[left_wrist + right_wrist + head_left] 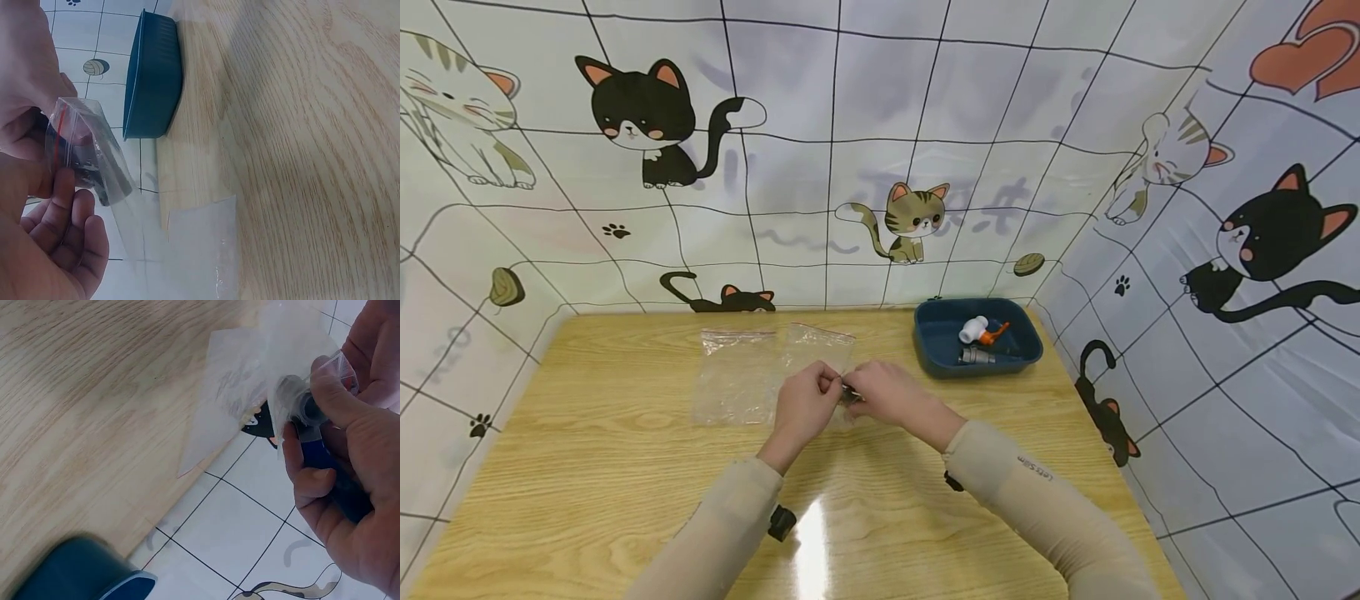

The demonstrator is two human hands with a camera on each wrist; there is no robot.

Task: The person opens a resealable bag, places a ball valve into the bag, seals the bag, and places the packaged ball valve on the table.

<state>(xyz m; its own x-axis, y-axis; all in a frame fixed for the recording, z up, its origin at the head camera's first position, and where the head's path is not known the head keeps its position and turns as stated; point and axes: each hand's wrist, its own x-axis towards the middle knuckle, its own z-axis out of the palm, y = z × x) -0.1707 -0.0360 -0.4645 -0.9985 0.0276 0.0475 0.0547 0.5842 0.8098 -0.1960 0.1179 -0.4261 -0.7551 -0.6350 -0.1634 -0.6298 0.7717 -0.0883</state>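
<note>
Left hand [805, 404] pinching the red-lined edge of a clear bag [94, 112], right hand [887, 392] gripping a blue-handled fitting [310, 411], metal end under plastic, handle [342, 487] against the palm.

Between the left hand [806, 404] and the right hand [887, 392], a clear bag [111, 156] has a red stripe; in the right hand, a blue handle [342, 490]. Beyond it, a dark blue tub [942, 354] and an orange-and-white valve [973, 330]. Under both, a yellowish wood-grain table [587, 467]. Ahead, a white curtain [797, 100] with black grid, black and striped cats.
</note>
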